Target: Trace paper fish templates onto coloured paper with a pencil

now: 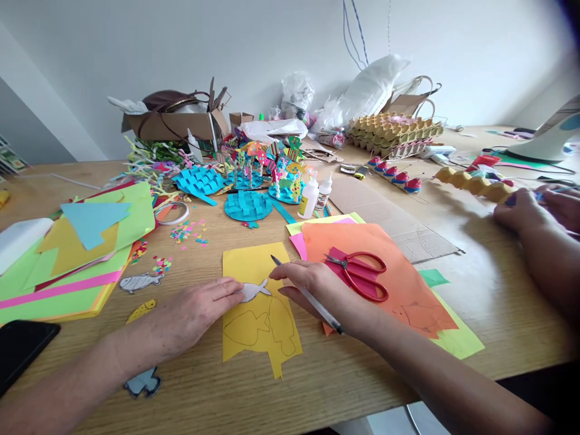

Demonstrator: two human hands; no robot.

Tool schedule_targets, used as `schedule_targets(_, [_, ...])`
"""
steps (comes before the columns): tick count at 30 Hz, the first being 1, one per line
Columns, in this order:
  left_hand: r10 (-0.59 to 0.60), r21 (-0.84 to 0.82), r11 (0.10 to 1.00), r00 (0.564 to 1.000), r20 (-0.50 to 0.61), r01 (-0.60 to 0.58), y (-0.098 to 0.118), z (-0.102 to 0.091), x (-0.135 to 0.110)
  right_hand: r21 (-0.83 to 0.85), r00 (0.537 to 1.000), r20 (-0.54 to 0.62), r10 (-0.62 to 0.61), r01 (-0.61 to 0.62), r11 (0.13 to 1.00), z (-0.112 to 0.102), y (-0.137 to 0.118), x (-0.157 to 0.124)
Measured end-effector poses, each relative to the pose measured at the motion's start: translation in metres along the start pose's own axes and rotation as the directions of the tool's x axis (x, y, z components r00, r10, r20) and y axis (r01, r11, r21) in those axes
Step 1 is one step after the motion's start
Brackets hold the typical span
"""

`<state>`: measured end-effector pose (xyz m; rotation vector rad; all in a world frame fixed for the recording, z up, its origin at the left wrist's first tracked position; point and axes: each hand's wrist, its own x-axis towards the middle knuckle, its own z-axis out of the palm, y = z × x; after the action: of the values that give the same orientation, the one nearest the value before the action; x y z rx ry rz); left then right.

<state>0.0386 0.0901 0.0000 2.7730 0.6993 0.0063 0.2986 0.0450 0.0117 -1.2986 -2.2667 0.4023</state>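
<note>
My left hand (193, 314) lies flat on the wooden table, its fingertips pressing a small grey fish cut-out (254, 290) onto a yellow paper sheet (260, 305). Pencilled fish outlines show lower on that sheet. My right hand (319, 290) is closed around a grey pencil (308, 296), held beside the fish's tail with the pencil's far end pointing up-left. Red-handled scissors (362, 275) rest just right of that hand on an orange sheet (399, 272).
A stack of coloured paper (77, 254) lies at left, with a dark phone (20, 350) near the front edge. Two glue bottles (315, 196), blue paper craft pieces (247, 205), egg cartons (394, 130) and a cardboard box (176, 124) crowd the back. Another person's hands (539, 208) work at right.
</note>
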Motion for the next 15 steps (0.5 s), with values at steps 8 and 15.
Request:
schedule_targets(8, [0.019,-0.011,1.0,1.0,0.024,-0.019,0.002,0.002,-0.001,-0.002,1.0,0.017,-0.021,0.021,1.0,0.024,0.007,0.004])
schedule_targets(15, [0.031,0.009,0.999,0.999,0.033,-0.031,0.006,0.001,0.004,0.005,0.999,-0.013,-0.035,0.035,0.999,0.031,0.007,0.005])
